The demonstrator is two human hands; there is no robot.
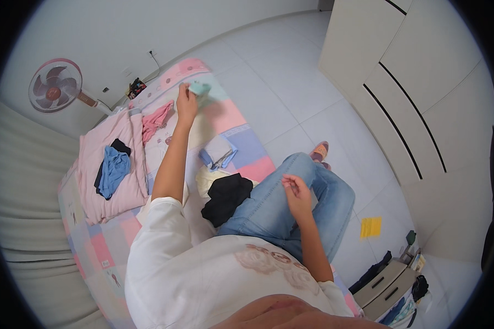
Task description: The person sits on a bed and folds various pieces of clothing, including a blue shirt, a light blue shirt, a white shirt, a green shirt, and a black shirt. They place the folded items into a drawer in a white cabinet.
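Observation:
In my left hand [187,100], stretched out over the far part of the bed, is a light green cloth item [200,88], blurred. Above my thigh hovers my right hand [298,195], its fingers loosely curled around nothing. A folded grey and blue garment [219,151] lies on the patchwork bedspread [253,142] below my left hand. Closer to me, a black garment [227,197] rests beside my hip, partly over a pale yellow cloth [206,179]. A crumpled pink garment [156,120] lies left of my left forearm.
A folded pink quilt [113,177] bears a blue garment [115,168] and black cloth. A pedestal fan [54,92] stands by the wall. Wardrobe doors [399,90] rise at right. On the tiled floor are a yellow mat [371,227] and a drawer unit [385,283] with clothes around it.

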